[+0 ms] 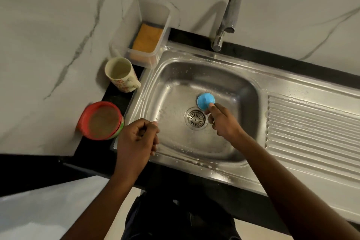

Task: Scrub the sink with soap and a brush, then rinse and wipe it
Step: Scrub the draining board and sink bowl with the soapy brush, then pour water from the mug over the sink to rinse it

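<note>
Two hands are working at this moment, and I am reading them from afar. My left hand [136,138] is hovering at the near-left corner of the sink [196,167], its fingers loosely curled on nothing I can make out; I judge it is idling there to stay out of the wet and steady me. My right hand [224,121] is reaching down into the basin, fingers pinching the stem of the one blue brush [206,100], whose round head is pressing on the basin floor just beyond the single drain [195,118]. Holding it by the stem is letting the head sit flat for scrubbing, I think. Droplets and faint suds are sitting on the rim, so I am judging the scrubbing step to be under way, with rinsing and wiping not yet done.

Just left of my left hand, one red-rimmed tub [101,121] is standing on the dark counter [120,101], probably the soap, kept within easy reach. Beyond it, one floral mug [121,74] is standing upright. Farther still, one clear container [144,35] is holding one orange cloth [148,38], likely for wiping. Beyond my right hand, one tap [227,23] is rising from the back ledge, with no water showing.
</note>
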Demonstrator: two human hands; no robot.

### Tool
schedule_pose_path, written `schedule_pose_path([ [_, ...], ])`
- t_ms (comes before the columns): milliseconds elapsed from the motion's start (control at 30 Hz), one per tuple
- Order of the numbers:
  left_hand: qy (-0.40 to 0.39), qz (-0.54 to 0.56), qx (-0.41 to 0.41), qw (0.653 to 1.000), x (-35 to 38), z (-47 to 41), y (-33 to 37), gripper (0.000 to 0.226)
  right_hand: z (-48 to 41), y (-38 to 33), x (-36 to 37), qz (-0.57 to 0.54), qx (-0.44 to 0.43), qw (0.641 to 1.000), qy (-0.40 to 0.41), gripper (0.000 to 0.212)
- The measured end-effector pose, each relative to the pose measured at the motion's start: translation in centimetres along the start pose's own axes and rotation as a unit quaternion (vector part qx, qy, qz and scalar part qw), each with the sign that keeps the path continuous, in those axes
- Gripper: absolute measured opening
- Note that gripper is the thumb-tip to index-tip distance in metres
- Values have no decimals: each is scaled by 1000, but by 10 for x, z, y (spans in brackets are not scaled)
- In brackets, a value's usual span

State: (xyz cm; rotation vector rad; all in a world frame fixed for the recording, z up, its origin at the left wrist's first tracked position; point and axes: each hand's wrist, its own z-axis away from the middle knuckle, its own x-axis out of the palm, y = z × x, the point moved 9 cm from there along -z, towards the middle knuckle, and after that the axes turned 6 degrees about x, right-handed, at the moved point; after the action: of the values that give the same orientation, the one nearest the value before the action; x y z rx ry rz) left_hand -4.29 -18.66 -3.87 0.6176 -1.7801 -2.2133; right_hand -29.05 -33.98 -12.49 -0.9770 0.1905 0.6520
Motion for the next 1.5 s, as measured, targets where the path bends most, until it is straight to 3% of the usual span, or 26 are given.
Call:
schedule_pose_path([
  [200,91,1,-9,996,-22,54,10,28,57,-54,20,66,-141,985,-71,23],
  [567,238,10,-38,971,-102,141,-8,28,162,-103,152,225,-376,885,-160,21],
  [767,266,21,-47,963,-150,152,-20,27,177,-116,233,279,-410,855,-150,25],
  [1000,244,19,-40,969,-187,135,-25,27,167,-121,291,331,-430,833,-103,22],
  [1500,165,12,-49,985,-202,91,-38,26,158,-123,277,331,-436,836,39,26],
])
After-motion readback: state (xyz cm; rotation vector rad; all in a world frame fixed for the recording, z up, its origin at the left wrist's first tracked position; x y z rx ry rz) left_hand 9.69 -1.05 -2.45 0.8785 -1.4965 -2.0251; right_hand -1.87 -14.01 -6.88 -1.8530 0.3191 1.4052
